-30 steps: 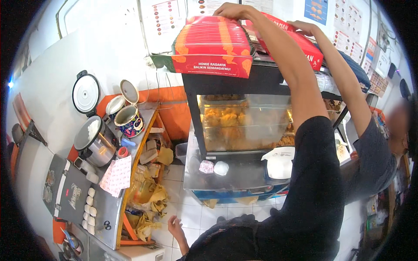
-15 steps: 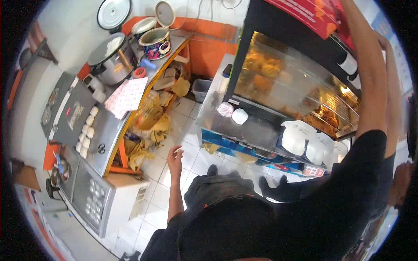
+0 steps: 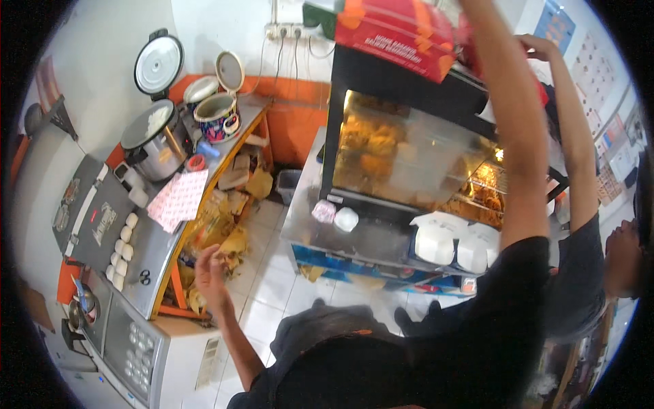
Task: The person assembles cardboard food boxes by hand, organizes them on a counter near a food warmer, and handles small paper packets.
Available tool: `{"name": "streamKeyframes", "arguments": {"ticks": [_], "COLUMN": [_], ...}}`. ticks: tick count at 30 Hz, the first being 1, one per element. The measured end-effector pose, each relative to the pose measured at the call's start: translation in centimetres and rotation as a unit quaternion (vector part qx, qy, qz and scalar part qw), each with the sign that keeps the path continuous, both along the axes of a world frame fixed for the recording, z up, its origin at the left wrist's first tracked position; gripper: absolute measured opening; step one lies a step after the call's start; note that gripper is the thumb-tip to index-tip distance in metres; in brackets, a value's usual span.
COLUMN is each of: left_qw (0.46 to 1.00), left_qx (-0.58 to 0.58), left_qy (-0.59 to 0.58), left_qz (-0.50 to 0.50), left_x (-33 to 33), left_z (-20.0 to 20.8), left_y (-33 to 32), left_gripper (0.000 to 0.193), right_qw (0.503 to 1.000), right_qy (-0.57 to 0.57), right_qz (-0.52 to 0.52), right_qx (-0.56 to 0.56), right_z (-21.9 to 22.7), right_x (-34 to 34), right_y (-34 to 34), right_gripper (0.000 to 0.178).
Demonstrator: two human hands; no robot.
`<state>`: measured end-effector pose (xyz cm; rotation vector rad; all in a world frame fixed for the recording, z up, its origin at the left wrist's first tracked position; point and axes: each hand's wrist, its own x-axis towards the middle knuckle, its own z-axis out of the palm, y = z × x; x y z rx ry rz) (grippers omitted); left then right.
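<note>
My left hand (image 3: pixel 212 276) hangs in the air over the floor beside the left counter, fingers loosely bent and apart, with nothing in it. My right arm stretches up past the glass-fronted food warmer (image 3: pixel 409 153). That hand lies beyond the top edge, so what it touches is hidden. Nearest to the right forearm is a red printed carton (image 3: pixel 395 34) on top of the warmer. Behind the glass, browned food (image 3: pixel 381 140) sits under warm light. White open paper boxes (image 3: pixel 434 245) stand on the steel ledge below.
Close on my right, a co-worker in black raises a hand (image 3: pixel 538 48) near the warmer's top. On the left counter are a rice cooker (image 3: pixel 160 146), a flowered pot (image 3: pixel 218 119), printed paper sheets (image 3: pixel 178 201), scissors (image 3: pixel 144 277) and several white wrapped rolls (image 3: pixel 120 262).
The view has swung, so the warmer and counters appear further left. My left hand has risen toward the left counter. My right arm stays raised, and more of the co-worker shows.
</note>
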<state>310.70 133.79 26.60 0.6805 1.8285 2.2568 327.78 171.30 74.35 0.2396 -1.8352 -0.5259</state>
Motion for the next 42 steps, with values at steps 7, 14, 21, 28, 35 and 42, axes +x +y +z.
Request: {"name": "streamKeyframes", "arguments": {"ticks": [7,14,21,28,35,42], "left_qw": [0.95,0.969,0.941,0.95,0.889,0.918], "left_qx": [0.295,0.172,0.135,-0.076,-0.293,-0.357], "left_qy": [0.005,-0.175,-0.306,-0.301,-0.31,-0.111], "left_qz": [-0.102,-0.022,0.038,-0.043,-0.164,-0.131], "left_x": [0.3,0.2,-9.2,-21.7,-32.0,-39.2], "left_z": [8.3,6.3,-11.9,-21.0,-30.5,-22.0], "left_y": [1.3,3.0,10.3,18.2,23.9,30.8], "left_gripper": [0.072,0.061,0.061,0.048,0.046,0.055], "right_qw": [0.97,0.963,0.858,0.453,0.468,0.346], "right_qy": [-0.163,-0.151,-0.221,-0.308,-0.212,-0.145], "right_qz": [0.127,0.22,0.047,0.051,-0.183,-0.233], "right_qx": [0.128,0.017,-0.462,-0.835,-0.838,-0.897], "right_z": [-18.0,-29.5,-42.7,-57.1,-66.6,-66.2], "right_x": [-0.7,0.2,-3.3,-19.4,-27.4,-37.2], "right_y": [-15.0,-13.8,-6.7,-2.6,1.1,4.9], "right_gripper": [0.013,0.013,0.039,0.067,0.065,0.062]}}
